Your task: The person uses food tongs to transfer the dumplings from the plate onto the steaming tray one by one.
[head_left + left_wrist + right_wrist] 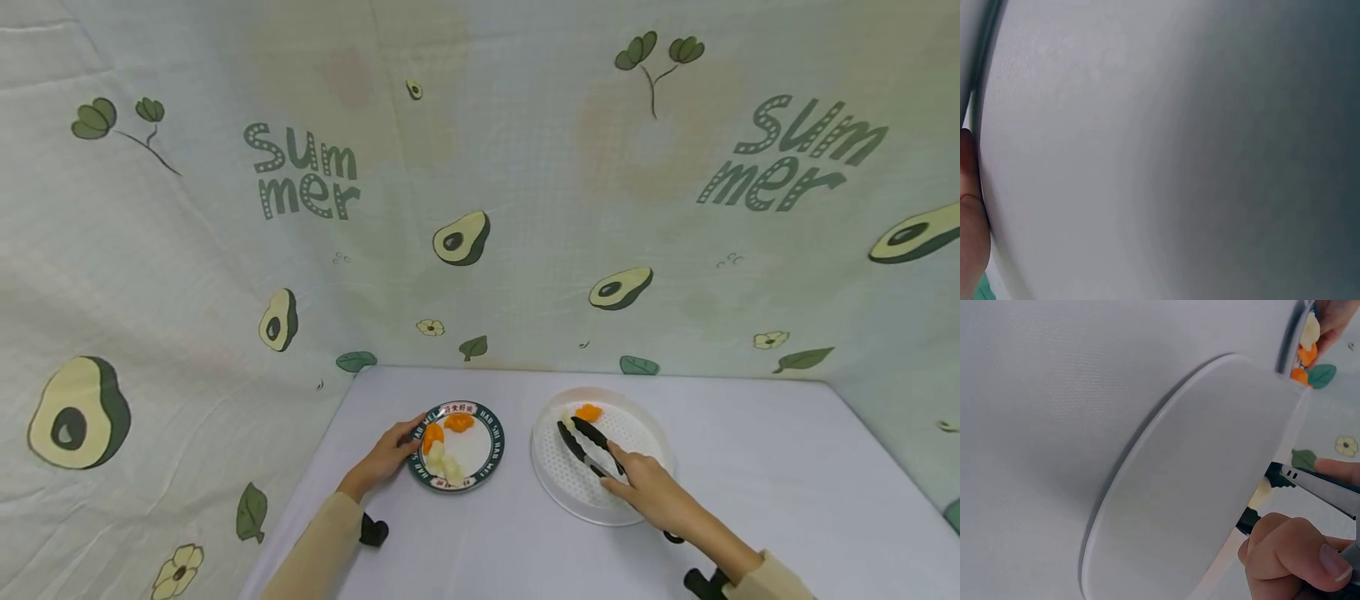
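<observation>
- Right hand grips black tongs; fingers curled round the handle end, clamped on it.
- Tongs reach forward from the fingers over a white perforated tray; arms apart at the tips.
- A pale food piece sits just at the tong tips; cannot tell whether the tips touch it.
- An orange piece lies in the tray just beyond the tips, at the far rim.
- Right wrist view: tray seen from its underside edge, tongs' metal arm running past the fingers.
- Left hand rests at the near-left rim of a green-edged plate; fingers lightly bent against the rim, touching it, not plainly wrapped round it.
- On the plate, just right of the left fingers: orange pieces and pale pieces.
- Left wrist view: mostly white table; only a sliver of the hand at the left edge.
- Plate and tray stand side by side on the table, apart, between the two hands.
- Avocado-print cloth hangs behind and at both sides.
</observation>
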{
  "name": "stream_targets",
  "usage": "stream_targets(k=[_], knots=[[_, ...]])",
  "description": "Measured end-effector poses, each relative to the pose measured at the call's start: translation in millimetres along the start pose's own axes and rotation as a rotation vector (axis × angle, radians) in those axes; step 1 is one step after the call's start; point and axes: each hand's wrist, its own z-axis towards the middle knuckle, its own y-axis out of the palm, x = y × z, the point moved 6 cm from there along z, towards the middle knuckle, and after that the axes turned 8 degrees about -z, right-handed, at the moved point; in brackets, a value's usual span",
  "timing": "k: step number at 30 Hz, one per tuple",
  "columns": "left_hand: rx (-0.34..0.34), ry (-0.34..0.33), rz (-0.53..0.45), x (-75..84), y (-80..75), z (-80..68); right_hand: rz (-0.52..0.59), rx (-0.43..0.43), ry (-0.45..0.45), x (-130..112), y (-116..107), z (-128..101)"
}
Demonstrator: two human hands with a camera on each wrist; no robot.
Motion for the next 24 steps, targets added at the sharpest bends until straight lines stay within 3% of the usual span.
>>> stream_targets(k=[13,24], knots=[[-0.018,0.039,-0.024,1.3,3.0,3.0,-0.006,-0.04,0.041,8,4,1],[-0.018,0.016,-0.016,-2.1,1.0,1.6,-0.048,0.064,-0.041,-9,-20,-3]])
